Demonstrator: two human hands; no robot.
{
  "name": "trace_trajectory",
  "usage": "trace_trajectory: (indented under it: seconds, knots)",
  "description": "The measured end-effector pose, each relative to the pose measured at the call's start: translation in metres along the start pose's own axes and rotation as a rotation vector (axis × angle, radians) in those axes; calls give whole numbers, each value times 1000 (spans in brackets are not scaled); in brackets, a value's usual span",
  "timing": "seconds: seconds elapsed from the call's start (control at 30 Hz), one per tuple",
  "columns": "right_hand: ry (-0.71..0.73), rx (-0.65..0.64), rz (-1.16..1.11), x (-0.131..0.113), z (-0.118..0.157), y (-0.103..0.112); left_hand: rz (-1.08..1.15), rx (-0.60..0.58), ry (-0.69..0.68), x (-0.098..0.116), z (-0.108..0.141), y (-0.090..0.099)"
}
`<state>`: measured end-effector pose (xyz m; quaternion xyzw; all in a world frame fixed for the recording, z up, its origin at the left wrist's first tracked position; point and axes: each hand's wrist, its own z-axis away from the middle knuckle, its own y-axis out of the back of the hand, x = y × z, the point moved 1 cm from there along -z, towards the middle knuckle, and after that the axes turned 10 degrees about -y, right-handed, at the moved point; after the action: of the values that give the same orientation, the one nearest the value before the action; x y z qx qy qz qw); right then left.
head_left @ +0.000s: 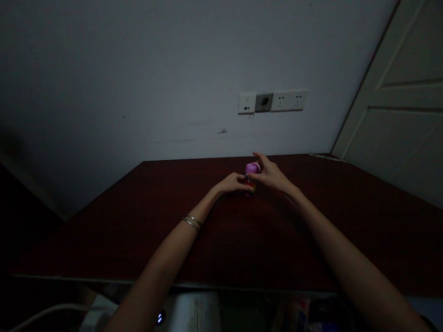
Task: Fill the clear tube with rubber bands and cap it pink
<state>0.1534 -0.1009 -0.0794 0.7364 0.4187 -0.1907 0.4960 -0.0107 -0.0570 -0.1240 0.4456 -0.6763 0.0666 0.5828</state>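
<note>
A small bottle-like container (250, 187) with a purple top (251, 168) and a red and yellow body stands near the far side of the dark red tabletop. My left hand (233, 182) is closed around its lower body from the left. From the right, my right hand (268, 174) pinches the purple top between thumb and fingers, one finger raised. The fingers cover part of the container, and in the dim light I cannot tell whether the top is loose or attached. Thin bracelets (192, 221) circle my left wrist.
The dark red tabletop (203, 246) reaches back to a pale wall with sockets (288, 101). A panelled door (407, 97) stands at the right. Below the front edge lie a white box-like device (194, 316), a white cable (54, 308) and dim packages (294, 316).
</note>
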Motion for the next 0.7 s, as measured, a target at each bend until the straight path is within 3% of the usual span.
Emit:
trace_trajectory:
  seconds: [0.13, 0.23, 0.37, 0.53, 0.7]
  knots:
    - [-23, -17, 11, 6, -2, -3, 24, 37, -19, -1, 0, -4]
    - [-46, 44, 44, 13, -5, 7, 16, 40, -1, -7, 0, -3]
    - [-121, 249, 99, 38, -10, 44, 5, 159, 71, -19, 2, 4]
    - [-262, 572, 219, 88, -4, 100, -100, 362, 136, -33, 4, 12]
    - [-375, 735, 240, 131, 8, 130, -65, 440, 139, -42, 4, 12]
